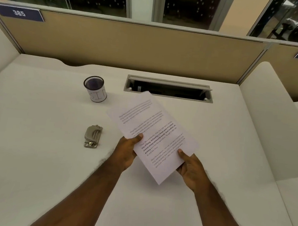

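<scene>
A white printed sheet of paper (152, 131) is held up over the middle of the white desk (34, 157), turned at an angle. My left hand (126, 151) grips its left edge, thumb on the printed side and fingers hidden behind. My right hand (190, 167) grips the lower right edge the same way, thumb on top. I cannot tell whether it is one sheet or a thin stack.
A grey metal hole punch (92, 136) lies on the desk left of my left hand. A black mesh cup (95, 89) with a white label stands behind it. An open cable slot (168, 89) sits at the back, below a tan partition (132, 45). Padded dividers flank the desk.
</scene>
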Demonstrator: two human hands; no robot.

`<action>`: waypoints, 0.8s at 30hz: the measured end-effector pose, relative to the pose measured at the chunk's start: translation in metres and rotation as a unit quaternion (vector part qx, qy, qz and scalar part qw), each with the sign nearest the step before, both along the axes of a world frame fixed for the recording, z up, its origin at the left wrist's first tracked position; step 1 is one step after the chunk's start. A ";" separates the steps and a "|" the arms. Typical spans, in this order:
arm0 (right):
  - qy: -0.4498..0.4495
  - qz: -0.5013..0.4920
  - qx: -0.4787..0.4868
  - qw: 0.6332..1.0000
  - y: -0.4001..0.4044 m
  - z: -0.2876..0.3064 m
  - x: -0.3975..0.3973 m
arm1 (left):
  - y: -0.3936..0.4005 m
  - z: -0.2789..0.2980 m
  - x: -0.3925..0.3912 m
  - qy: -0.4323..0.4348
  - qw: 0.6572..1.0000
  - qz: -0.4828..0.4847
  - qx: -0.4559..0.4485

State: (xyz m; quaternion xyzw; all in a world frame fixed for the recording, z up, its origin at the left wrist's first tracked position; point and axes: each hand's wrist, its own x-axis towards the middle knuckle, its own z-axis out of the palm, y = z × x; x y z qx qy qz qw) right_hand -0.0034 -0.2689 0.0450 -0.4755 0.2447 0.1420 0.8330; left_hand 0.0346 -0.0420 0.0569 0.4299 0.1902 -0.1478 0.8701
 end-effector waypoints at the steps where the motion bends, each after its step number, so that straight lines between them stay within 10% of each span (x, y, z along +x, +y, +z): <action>1: -0.013 0.000 -0.017 1.000 -0.002 0.000 0.001 | 0.004 0.001 0.000 0.012 1.000 -0.004 0.000; 7: -0.037 0.034 -0.124 0.991 -0.037 0.006 0.007 | 0.072 0.016 0.025 0.038 0.998 -0.004 -0.044; 15: -0.114 0.135 -0.196 0.965 -0.057 0.051 0.020 | 0.105 0.043 0.050 -0.093 0.937 -0.257 0.216; 24: -0.180 0.107 -0.269 0.940 -0.045 0.078 0.022 | 0.084 0.055 0.044 -0.187 0.914 -0.135 0.333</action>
